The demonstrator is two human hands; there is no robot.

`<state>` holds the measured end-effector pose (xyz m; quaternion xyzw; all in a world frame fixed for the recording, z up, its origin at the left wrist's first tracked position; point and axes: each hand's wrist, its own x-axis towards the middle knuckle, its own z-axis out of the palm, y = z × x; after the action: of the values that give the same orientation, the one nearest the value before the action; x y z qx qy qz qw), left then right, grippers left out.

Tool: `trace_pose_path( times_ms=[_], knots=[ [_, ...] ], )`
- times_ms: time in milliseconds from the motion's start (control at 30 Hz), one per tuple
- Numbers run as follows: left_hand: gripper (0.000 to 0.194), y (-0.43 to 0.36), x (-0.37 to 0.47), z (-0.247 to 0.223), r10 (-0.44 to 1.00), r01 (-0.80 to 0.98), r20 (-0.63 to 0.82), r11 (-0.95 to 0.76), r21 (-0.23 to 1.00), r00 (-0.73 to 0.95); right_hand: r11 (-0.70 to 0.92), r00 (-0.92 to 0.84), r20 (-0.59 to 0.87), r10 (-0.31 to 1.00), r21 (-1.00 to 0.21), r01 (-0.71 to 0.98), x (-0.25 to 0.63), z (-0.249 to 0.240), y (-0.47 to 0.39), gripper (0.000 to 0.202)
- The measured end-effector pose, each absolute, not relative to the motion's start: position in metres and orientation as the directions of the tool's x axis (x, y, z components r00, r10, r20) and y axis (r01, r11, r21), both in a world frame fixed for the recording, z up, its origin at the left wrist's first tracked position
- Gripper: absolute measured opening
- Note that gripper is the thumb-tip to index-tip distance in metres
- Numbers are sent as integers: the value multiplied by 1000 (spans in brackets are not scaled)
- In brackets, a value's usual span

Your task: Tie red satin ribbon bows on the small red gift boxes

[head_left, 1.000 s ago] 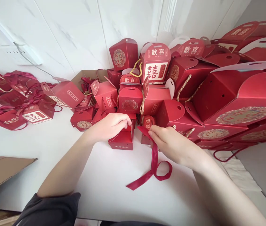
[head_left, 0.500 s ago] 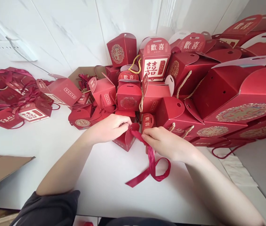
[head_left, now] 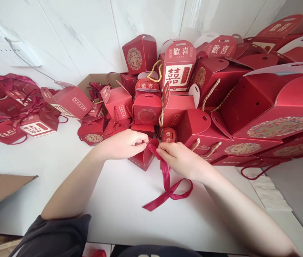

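Okay, on my feed the hands are slightly apart with a small red box (head_left: 141,163) between them, sitting open on the white counter (head_left: 119,207). My left hand (head_left: 126,144) is curled closed on the box by its flap (head_left: 148,152). My right hand (head_left: 179,157) pinches a ribbon (head_left: 166,175) right at that flap, the rest trailing down in a loop. A heap of other boxes (head_left: 147,109) sits just behind.
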<state>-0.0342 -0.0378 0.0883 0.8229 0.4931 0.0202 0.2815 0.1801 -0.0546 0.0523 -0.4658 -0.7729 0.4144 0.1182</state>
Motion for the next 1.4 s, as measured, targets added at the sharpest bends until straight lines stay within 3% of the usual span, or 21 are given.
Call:
trace_pose_path(
  times_ms=[100,167,267,333,467,667,733,833,900,967,1100,1167,1267,1400],
  knots=[
    [22,-38,-37,90,826,813,-237,-376,444,511,270,-522,-142,841,-726,633,176,50,-57,34],
    [22,-41,-40,94,863,836,-158,-394,383,479,376,-504,39,863,-717,587,173,47,-59,27],
    [23,-48,-44,102,882,834,15,-450,321,471,581,-532,343,774,-719,382,169,43,-57,18],
    [21,-52,-44,106,864,791,50,-481,378,501,626,-600,399,693,-747,226,166,40,-54,18],
    [14,-55,-42,109,878,742,29,-422,521,478,581,-676,354,646,-802,135,166,38,-49,22],
    [18,-54,-44,114,906,720,243,-422,551,346,451,-644,357,677,-892,-20,168,44,-53,16],
    [22,-54,-47,113,895,733,144,-430,527,422,403,-556,400,729,-907,-123,168,46,-56,16],
    [41,-50,-54,106,884,835,-98,-389,390,458,457,-363,504,783,-864,-212,169,50,-61,16],
    [33,-45,-57,101,897,885,-174,-338,320,405,487,-275,521,808,-854,-186,168,50,-63,17],
    [27,-40,-59,98,917,902,-176,-291,317,358,429,-296,436,850,-899,-90,167,47,-63,19],
    [28,-35,-58,99,926,866,-207,-192,462,316,205,-456,119,882,-968,145,160,35,-57,36],
    [28,-34,-58,100,919,856,-251,-147,495,303,179,-484,53,874,-959,219,158,30,-54,39],
    [32,-33,-58,100,916,859,-266,-138,493,300,201,-482,63,874,-950,240,157,29,-53,38],
    [35,-33,-59,98,912,855,-263,-151,495,314,220,-492,126,862,-966,138,156,30,-53,37]
  ],
)
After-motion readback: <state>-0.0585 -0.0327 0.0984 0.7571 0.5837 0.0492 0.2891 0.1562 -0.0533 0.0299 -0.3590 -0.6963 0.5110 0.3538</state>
